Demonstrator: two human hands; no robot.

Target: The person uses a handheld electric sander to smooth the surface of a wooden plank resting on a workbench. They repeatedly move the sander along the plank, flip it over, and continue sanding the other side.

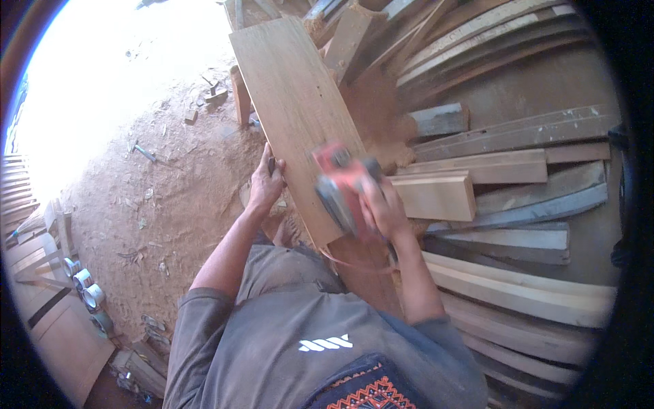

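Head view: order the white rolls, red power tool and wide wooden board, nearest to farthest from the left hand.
1. Wide wooden board: touching the left hand.
2. Red power tool: right, on the board.
3. White rolls: far lower left.

On my feed I see stacked boards at right, white rolls at left and, on dusty ground, possibly a hammer.

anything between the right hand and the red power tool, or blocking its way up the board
Nothing visible: the right hand grips the red power tool directly, and no obstacle shows on the board beyond it. The left hand is at the board's left edge.
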